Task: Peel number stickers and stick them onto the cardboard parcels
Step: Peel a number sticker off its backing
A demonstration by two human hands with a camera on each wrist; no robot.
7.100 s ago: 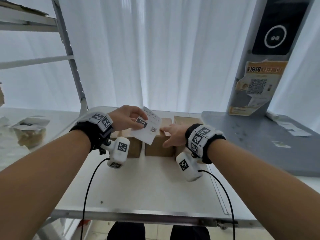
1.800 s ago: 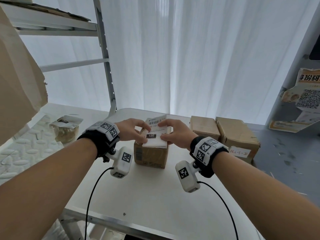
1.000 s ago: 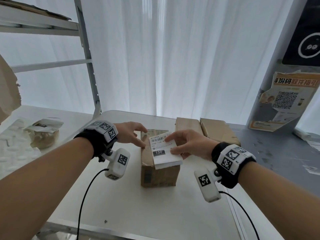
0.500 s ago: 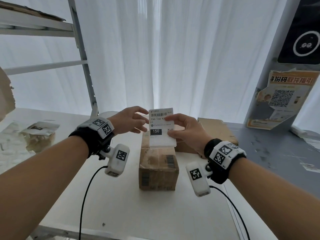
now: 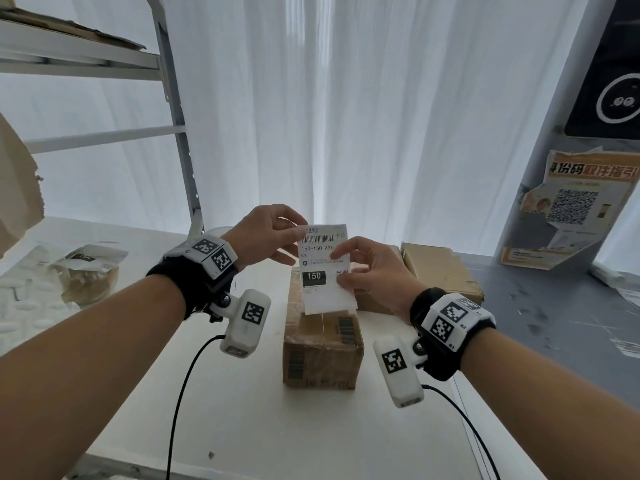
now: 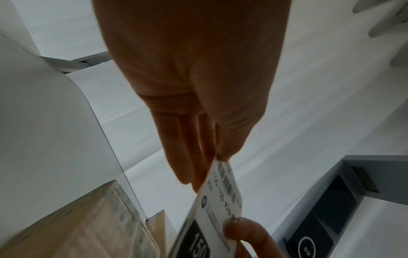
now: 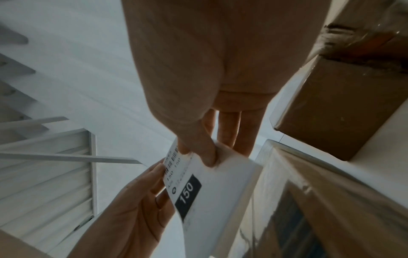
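Note:
A white sticker sheet with a barcode and a black "150" block is held upright in the air above a taped cardboard parcel on the white table. My left hand pinches the sheet's top left corner. My right hand pinches its right edge between thumb and fingers. In the right wrist view the sheet hangs just left of the parcel. Two more cardboard parcels lie behind my right hand.
A metal shelf frame stands at the back left, with a wrapped packet on the surface beside it. A grey counter and a poster with a QR code are on the right. White curtains hang behind.
The sheet has been lifted off the parcel top and now stands upright. My left hand, free half a second ago, has taken hold of its top left corner.

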